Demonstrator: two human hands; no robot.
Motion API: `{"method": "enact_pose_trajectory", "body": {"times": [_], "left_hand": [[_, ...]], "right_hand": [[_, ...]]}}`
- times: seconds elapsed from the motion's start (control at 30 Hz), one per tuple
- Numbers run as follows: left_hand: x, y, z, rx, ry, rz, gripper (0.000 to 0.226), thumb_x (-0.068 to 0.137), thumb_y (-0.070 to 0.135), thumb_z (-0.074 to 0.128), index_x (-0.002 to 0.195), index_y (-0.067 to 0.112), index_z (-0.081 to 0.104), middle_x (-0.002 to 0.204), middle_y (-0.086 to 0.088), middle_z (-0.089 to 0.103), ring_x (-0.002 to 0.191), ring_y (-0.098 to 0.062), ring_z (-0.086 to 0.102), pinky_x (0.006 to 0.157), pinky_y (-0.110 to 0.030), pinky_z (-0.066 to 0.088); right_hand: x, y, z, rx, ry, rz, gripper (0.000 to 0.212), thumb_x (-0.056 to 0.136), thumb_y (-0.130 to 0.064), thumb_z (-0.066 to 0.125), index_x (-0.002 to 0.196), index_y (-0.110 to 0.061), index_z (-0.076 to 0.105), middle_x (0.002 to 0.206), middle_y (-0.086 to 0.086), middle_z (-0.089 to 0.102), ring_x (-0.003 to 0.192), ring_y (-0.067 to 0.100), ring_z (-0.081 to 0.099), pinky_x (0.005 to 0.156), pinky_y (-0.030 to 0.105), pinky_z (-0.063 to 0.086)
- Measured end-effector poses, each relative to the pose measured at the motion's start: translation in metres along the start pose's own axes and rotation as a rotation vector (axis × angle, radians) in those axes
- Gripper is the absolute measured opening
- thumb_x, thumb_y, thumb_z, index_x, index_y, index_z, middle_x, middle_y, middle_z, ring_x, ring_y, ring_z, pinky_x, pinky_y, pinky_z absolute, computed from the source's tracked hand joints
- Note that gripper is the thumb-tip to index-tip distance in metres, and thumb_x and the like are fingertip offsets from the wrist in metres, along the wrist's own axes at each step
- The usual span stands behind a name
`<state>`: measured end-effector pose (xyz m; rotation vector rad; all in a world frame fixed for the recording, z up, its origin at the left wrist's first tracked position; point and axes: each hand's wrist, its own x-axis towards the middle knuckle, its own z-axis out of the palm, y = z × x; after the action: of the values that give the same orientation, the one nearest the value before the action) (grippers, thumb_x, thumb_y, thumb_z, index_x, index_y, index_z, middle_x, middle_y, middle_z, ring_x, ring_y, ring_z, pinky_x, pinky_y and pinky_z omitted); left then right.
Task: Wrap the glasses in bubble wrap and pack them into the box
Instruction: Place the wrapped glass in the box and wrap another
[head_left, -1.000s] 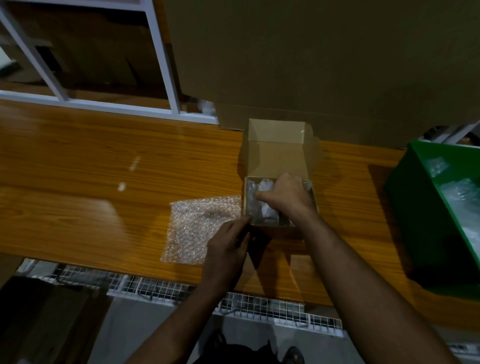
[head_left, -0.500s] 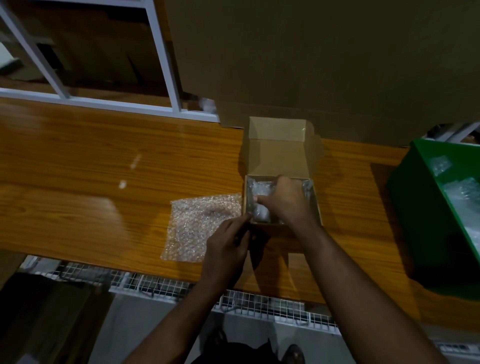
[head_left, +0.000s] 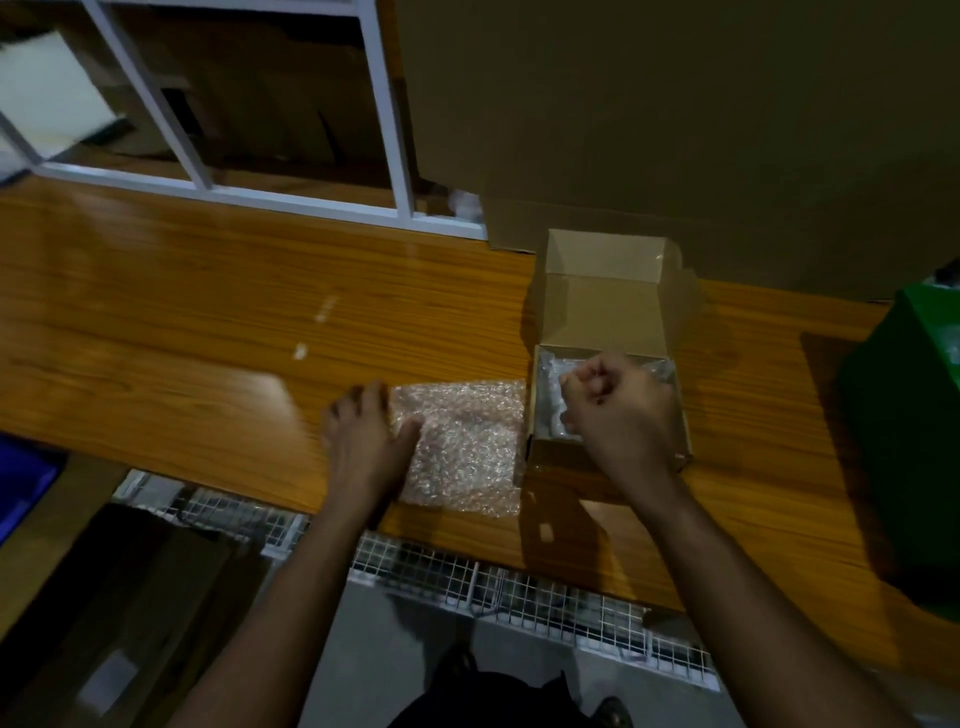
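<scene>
A small cardboard box (head_left: 553, 453) stands open on the wooden table, its lid flap tilted back. Inside lie glasses wrapped in bubble wrap (head_left: 549, 397), partly hidden by my right hand (head_left: 618, 410), which hovers over the box with its fingers curled into a fist; nothing shows in it. A flat sheet of bubble wrap (head_left: 467, 441) lies on the table just left of the box. My left hand (head_left: 363, 436) rests flat on the sheet's left edge, fingers spread and thumb on the wrap.
A green bin (head_left: 904, 441) holding clear wrapped items stands at the right. A big cardboard sheet (head_left: 675, 130) leans behind the box, beside a white shelf frame (head_left: 384, 104). A wire mesh (head_left: 467, 577) runs below the table's front edge, with a blue crate (head_left: 21, 493) low at the left.
My left hand left the box's front corner and moved left onto the bubble wrap sheet. My right hand rose from the wrapped glasses in the box and curled into a fist.
</scene>
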<state>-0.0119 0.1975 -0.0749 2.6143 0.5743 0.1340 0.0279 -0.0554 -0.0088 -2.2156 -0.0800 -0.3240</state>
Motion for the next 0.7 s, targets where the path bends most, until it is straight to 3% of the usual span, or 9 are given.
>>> {"method": "enact_pose_trajectory", "body": {"times": [0.17,0.27,0.33,0.4,0.43,0.5,0.57,0.7], "left_hand": [[0.036,0.014,-0.003,0.061,-0.208,0.295,0.076,0.091,0.050,0.064,0.155,0.029,0.027,0.160,0.001,0.032,0.144,-0.028,0.023,0.113,-0.048,0.028],[0.045,0.025,-0.003,0.138,-0.315,0.335,0.084,0.086,0.048,0.071,0.154,0.030,0.025,0.154,0.000,0.042,0.141,-0.026,0.034,0.112,-0.046,0.028],[0.048,0.022,-0.005,0.200,-0.309,0.307,0.079,0.084,0.050,0.073,0.150,0.029,0.034,0.147,-0.001,0.051,0.136,-0.027,0.041,0.111,-0.046,0.029],[0.050,0.012,-0.011,0.231,-0.300,0.289,0.058,0.084,0.053,0.072,0.132,0.026,0.055,0.126,-0.002,0.065,0.123,-0.026,0.054,0.104,-0.044,0.037],[0.049,0.005,-0.016,0.194,-0.299,0.264,0.043,0.084,0.054,0.072,0.114,0.025,0.063,0.108,-0.001,0.070,0.109,-0.025,0.062,0.093,-0.041,0.044],[0.044,-0.009,-0.027,0.012,-0.323,0.188,0.026,0.084,0.049,0.074,0.082,0.024,0.064,0.082,0.000,0.070,0.082,-0.021,0.067,0.073,-0.033,0.047],[0.036,-0.021,-0.040,-0.253,-0.352,0.121,0.017,0.086,0.036,0.075,0.077,0.025,0.066,0.080,-0.001,0.071,0.076,-0.019,0.068,0.069,-0.033,0.051],[0.020,-0.032,-0.069,-0.599,-0.392,0.083,0.008,0.087,0.021,0.077,0.085,0.016,0.070,0.086,-0.002,0.072,0.083,-0.022,0.071,0.081,-0.044,0.058]], "right_hand": [[-0.050,-0.020,0.027,0.046,-0.277,0.012,0.012,0.092,-0.027,0.067,0.084,-0.019,0.069,0.069,-0.007,0.068,0.060,0.006,0.067,0.062,0.031,0.060],[-0.066,-0.012,0.044,-0.056,-0.352,0.037,0.016,0.092,-0.032,0.068,0.083,-0.018,0.070,0.069,-0.010,0.064,0.061,0.000,0.061,0.059,0.013,0.045],[-0.073,-0.008,0.050,-0.075,-0.356,0.063,0.015,0.092,-0.033,0.067,0.087,-0.019,0.070,0.073,-0.010,0.066,0.063,0.000,0.061,0.054,0.009,0.041],[-0.079,-0.005,0.054,-0.049,-0.344,0.093,0.015,0.092,-0.034,0.067,0.093,-0.019,0.070,0.080,-0.009,0.070,0.066,0.001,0.063,0.056,0.009,0.043],[-0.081,-0.004,0.055,-0.041,-0.333,0.102,0.015,0.091,-0.034,0.067,0.095,-0.020,0.070,0.083,-0.008,0.071,0.068,0.001,0.064,0.057,0.009,0.043],[-0.085,-0.005,0.058,-0.021,-0.313,0.107,0.015,0.091,-0.033,0.069,0.100,-0.022,0.069,0.089,-0.009,0.071,0.072,-0.001,0.063,0.059,0.008,0.043],[-0.090,-0.006,0.062,0.038,-0.298,0.101,0.015,0.090,-0.030,0.071,0.103,-0.024,0.067,0.091,-0.011,0.069,0.076,-0.002,0.063,0.062,0.011,0.046],[-0.094,-0.019,0.067,0.089,-0.201,-0.071,0.031,0.087,-0.021,0.075,0.114,-0.026,0.062,0.107,-0.012,0.062,0.092,-0.001,0.061,0.071,0.010,0.050]]}}
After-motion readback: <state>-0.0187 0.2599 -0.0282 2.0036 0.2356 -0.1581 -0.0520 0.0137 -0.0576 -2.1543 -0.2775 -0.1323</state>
